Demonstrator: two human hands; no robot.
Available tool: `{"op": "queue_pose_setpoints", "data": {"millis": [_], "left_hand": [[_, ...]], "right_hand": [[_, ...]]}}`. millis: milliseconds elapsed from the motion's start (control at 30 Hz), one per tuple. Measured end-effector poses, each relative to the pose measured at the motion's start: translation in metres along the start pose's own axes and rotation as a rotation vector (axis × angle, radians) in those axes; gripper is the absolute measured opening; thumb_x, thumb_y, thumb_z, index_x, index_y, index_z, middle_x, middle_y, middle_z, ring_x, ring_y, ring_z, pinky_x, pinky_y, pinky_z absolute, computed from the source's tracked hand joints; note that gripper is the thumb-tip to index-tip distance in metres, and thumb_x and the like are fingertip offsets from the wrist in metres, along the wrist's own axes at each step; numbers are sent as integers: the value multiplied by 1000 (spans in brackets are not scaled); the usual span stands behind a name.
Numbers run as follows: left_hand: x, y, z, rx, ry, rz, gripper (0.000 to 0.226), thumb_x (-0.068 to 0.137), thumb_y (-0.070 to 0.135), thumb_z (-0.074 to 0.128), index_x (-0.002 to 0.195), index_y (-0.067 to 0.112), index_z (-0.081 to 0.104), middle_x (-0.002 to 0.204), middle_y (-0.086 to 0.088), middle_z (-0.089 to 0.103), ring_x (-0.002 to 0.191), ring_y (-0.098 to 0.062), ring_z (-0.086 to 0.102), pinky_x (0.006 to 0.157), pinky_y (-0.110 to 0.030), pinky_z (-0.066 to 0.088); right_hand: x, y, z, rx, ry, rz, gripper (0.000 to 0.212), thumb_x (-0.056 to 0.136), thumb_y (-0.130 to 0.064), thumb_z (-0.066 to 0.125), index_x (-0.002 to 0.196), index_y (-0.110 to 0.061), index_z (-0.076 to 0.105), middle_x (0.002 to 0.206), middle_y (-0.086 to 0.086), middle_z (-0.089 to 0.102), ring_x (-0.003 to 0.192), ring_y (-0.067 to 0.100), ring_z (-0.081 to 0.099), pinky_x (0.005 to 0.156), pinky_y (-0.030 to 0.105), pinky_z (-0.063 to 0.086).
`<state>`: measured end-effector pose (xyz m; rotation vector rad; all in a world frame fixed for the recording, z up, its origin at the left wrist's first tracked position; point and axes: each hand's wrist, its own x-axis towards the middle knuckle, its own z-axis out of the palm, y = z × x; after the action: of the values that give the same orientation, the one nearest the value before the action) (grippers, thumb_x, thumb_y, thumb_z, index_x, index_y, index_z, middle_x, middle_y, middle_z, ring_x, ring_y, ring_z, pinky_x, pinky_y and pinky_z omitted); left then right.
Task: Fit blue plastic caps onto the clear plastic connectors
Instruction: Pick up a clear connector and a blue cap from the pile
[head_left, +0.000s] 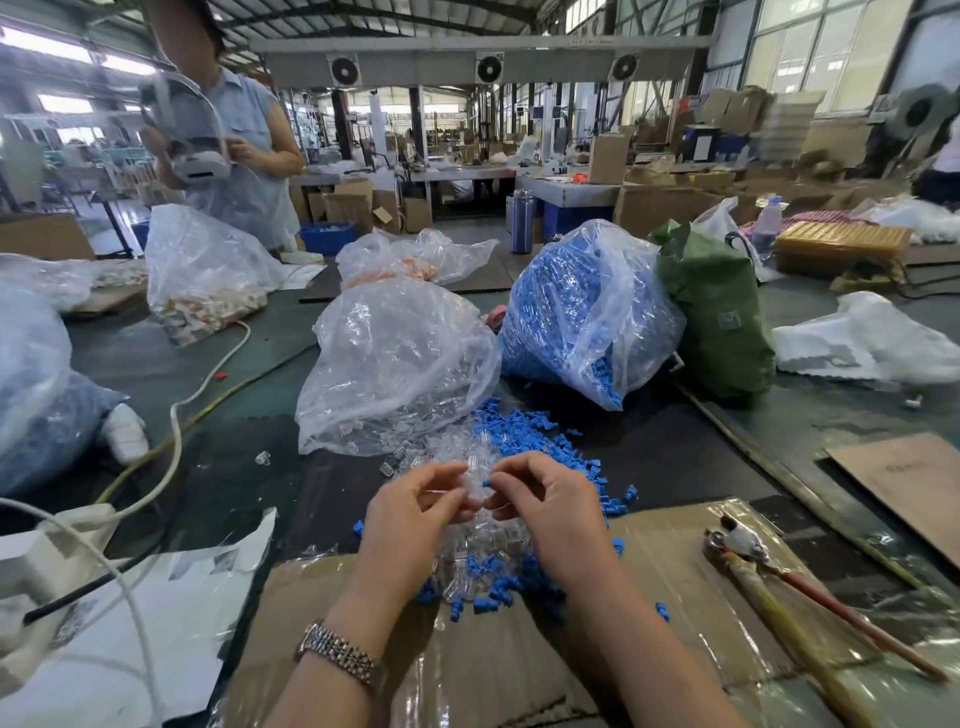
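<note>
Barely begun: left hand (415, 506) pinching a small clear plastic connector (470, 496), right hand (545, 506) pinching a small blue plastic cap (487, 483) at frame centre; heaps uncapped below.

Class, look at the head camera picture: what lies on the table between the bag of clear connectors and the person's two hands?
In the head view, loose clear connectors spill from the bag of clear connectors toward the left hand and right hand, with blue caps alongside.

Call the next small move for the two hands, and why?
Probably press the two pieces together. The left hand pinches a clear connector, the right hand pinches what looks like a blue cap, and the fingertips almost meet above the mixed pile. Whether they are already mated is unclear.
</note>
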<state>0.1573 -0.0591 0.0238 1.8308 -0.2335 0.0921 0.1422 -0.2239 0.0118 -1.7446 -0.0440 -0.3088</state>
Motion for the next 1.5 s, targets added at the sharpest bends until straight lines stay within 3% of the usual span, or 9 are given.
{"op": "queue_pose_setpoints", "data": {"millis": [300, 700, 900, 1067, 1167, 1267, 1333, 1433, 1500], "left_hand": [[-1, -1, -4, -478, -78, -153, 22, 88, -6, 68, 109, -1, 69, 97, -17, 77, 94, -30, 76, 78, -26, 61], [-2, 0, -5, -736, -216, -265, 27, 72, -2, 76, 99, -3, 75, 109, -26, 73, 102, -36, 73, 80, -30, 62], [0, -4, -7, -726, -281, -238, 31, 75, -1, 79, 105, 0, 77, 113, -26, 72, 107, -36, 72, 85, -30, 60], [-2, -6, -6, -585, -223, -179, 26, 69, 8, 84, 94, 7, 79, 104, -23, 75, 98, -33, 75, 83, -30, 60], [-2, -6, -4, -540, -201, -172, 24, 69, 8, 82, 93, 7, 79, 101, -22, 76, 95, -33, 76, 81, -28, 60], [-1, -6, -5, -630, -199, -216, 21, 73, 1, 79, 93, 2, 77, 106, -26, 74, 100, -35, 74, 81, -29, 60], [1, -7, -8, -761, -169, -257, 19, 74, -5, 76, 93, -1, 76, 108, -31, 71, 102, -39, 73, 80, -29, 61], [1, -6, -11, -834, -154, -260, 19, 77, -8, 74, 94, 1, 78, 110, -33, 70, 104, -40, 72, 79, -29, 61], [1, -6, -14, -857, -178, -243, 21, 79, -7, 75, 98, 1, 77, 112, -33, 69, 107, -39, 71, 81, -30, 61]], "right_hand": [[-3, -6, -3, -41, -27, -79, 9, 96, -18, 68, 94, -26, 71, 81, -4, 74, 72, 14, 71, 66, 24, 55], [-7, -15, -6, -217, -29, -273, 15, 92, -15, 73, 91, -30, 72, 85, -12, 67, 74, 9, 63, 68, 18, 50], [-9, -19, -14, -259, -107, -201, 18, 95, -10, 68, 93, -28, 67, 83, -7, 68, 74, 7, 64, 71, 21, 53], [-10, -22, -10, -427, -128, -210, 6, 97, -16, 66, 96, -22, 66, 91, -6, 64, 81, 12, 62, 79, 38, 55], [-11, -26, -9, -488, -127, -212, 6, 96, -18, 66, 96, -24, 66, 87, -8, 65, 79, 8, 61, 76, 34, 54], [-10, -34, -12, -436, -162, -127, 14, 95, -20, 69, 107, -25, 63, 90, -10, 66, 76, -1, 61, 69, 16, 48], [-10, -40, -23, -509, -145, -22, 31, 93, -29, 72, 121, -26, 58, 103, -10, 64, 87, -1, 61, 75, 13, 46], [-11, -46, -59, -1100, 23, 266, 62, 89, -51, 70, 137, -20, 46, 134, 4, 49, 124, 24, 49, 100, 41, 43], [-17, -46, -86, -1314, 87, 532, 83, 82, -65, 69, 141, -15, 40, 144, 12, 42, 134, 34, 39, 106, 53, 37]]}}
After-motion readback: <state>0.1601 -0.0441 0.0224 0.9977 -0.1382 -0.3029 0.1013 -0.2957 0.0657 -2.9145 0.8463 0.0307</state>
